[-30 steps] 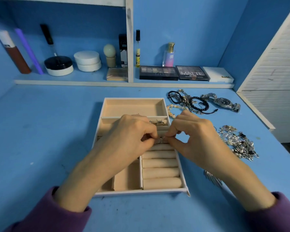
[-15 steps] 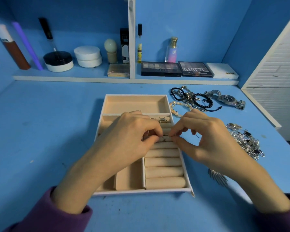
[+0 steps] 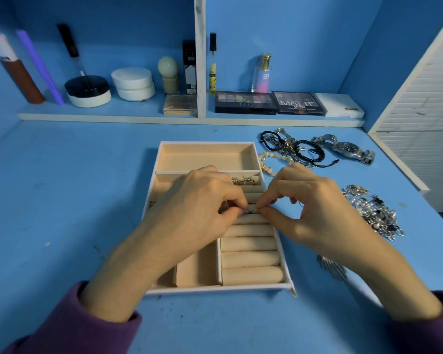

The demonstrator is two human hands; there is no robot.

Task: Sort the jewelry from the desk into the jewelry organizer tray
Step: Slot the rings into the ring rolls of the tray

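On the blue desk (image 3: 62,200), right in front of the person, sits the jewelry organizer tray (image 3: 215,289). It is cream-lined with a white rim, with open compartments at its near left, a column of padded ring rolls (image 3: 251,260) down its right side and a long compartment across the back. Over the upper rolls the left hand (image 3: 200,208) and right hand (image 3: 307,208) meet with fingers curled, each pinching one small silver piece (image 3: 252,212), too tiny to identify. The left forearm hides much of the tray's left half. Just behind the knuckles a silver barbed ring (image 3: 248,180) lies in a narrow slot. Right of the tray, a silver feather-like piece (image 3: 333,269) shows partly under the right forearm, then a heap of silver chains (image 3: 374,213). Farther back lie a beaded bracelet (image 3: 266,162), black bracelets (image 3: 310,150) and a steel watch (image 3: 348,149). Beyond, a low shelf (image 3: 138,118) carries eyeshadow palettes (image 3: 244,102), jars (image 3: 133,83) and bottles against blue walls (image 3: 304,34).
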